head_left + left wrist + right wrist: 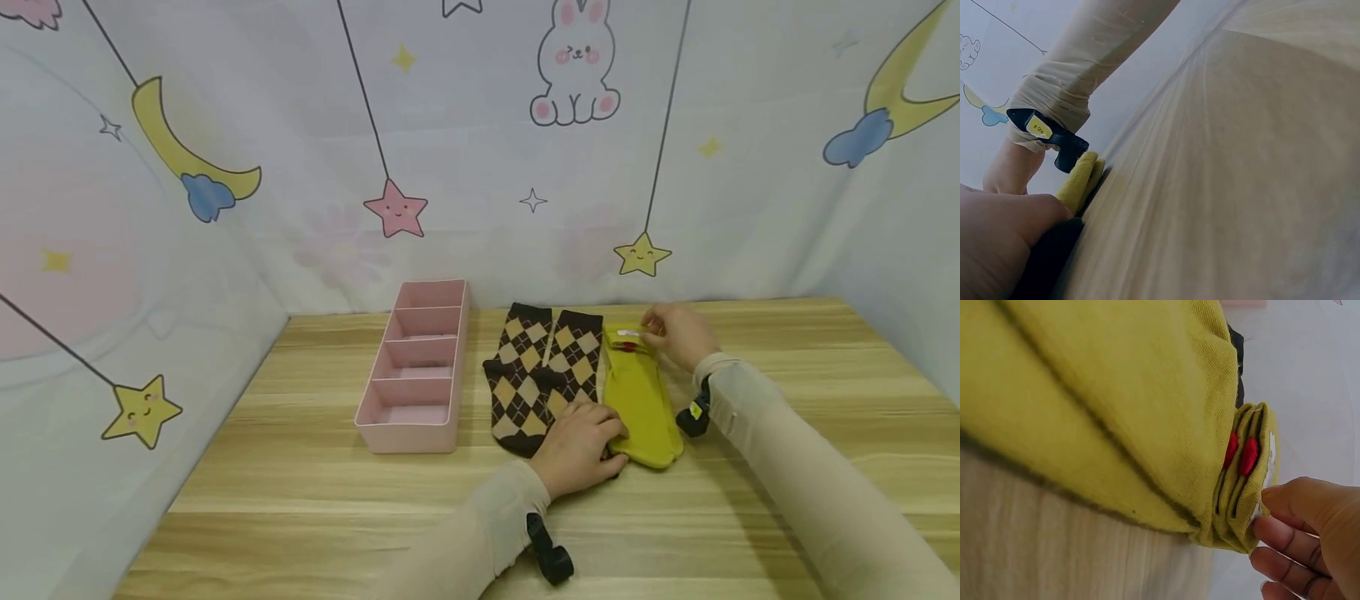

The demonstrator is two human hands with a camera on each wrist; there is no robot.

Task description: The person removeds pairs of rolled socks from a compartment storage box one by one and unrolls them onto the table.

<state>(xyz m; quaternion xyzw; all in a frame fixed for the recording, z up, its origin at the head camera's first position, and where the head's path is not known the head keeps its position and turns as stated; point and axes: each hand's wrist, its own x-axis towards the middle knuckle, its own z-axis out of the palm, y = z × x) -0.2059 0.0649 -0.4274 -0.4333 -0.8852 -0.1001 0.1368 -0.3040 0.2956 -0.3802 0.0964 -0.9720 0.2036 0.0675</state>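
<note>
In the head view a pair of yellow socks (641,408) lies flat, its cuff end rolled over with a white label and red spots. My right hand (678,336) pinches that cuff between thumb and fingertips; the right wrist view shows the folded yellow cuff (1250,469) close up. My left hand (577,446) rests on the toe end of the right argyle sock (576,350), fingers reaching the yellow socks' edge. Left of it lies a second argyle sock (517,400). The yellow toe (1079,181) sticks out past my left hand in the left wrist view.
A pink organizer box (414,437) with several compartments stands left of the socks on the wooden table (300,500). A printed cloth backdrop (480,150) rises behind the table's far edge. Each wrist carries a black strap device.
</note>
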